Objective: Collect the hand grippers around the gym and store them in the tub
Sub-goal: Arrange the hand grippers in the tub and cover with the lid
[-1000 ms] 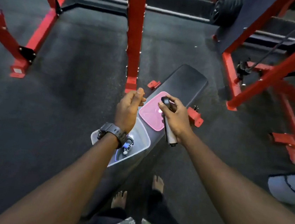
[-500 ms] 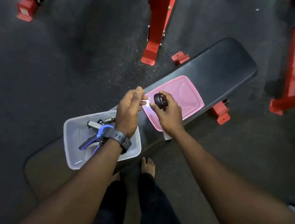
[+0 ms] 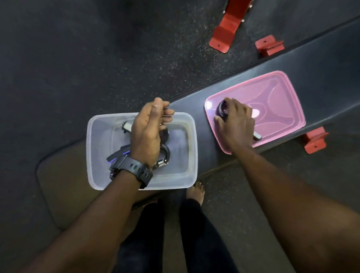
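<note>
A clear plastic tub (image 3: 98,131) stands on the black bench (image 3: 339,64) with several hand grippers (image 3: 164,155) lying in it. My left hand (image 3: 149,133) hovers over the tub with its fingers curled, and I see nothing in it. The tub's pink lid (image 3: 288,99) lies on the bench to the right. My right hand (image 3: 236,123) is low over the lid and grips a hand gripper (image 3: 220,108) with a black knob; its grey handle end pokes out past the hand. Most of that gripper is hidden by my fingers.
A red rack post with its foot (image 3: 224,31) stands on the dark rubber floor beyond the bench. Red bench feet (image 3: 269,45) stick out on both sides. My bare foot (image 3: 195,192) and dark trousers are close to the bench's near edge.
The view has tilted down and closed in on the bench. My right hand dropped with the hand gripper onto the pink lid. My left hand moved back over the tub.
</note>
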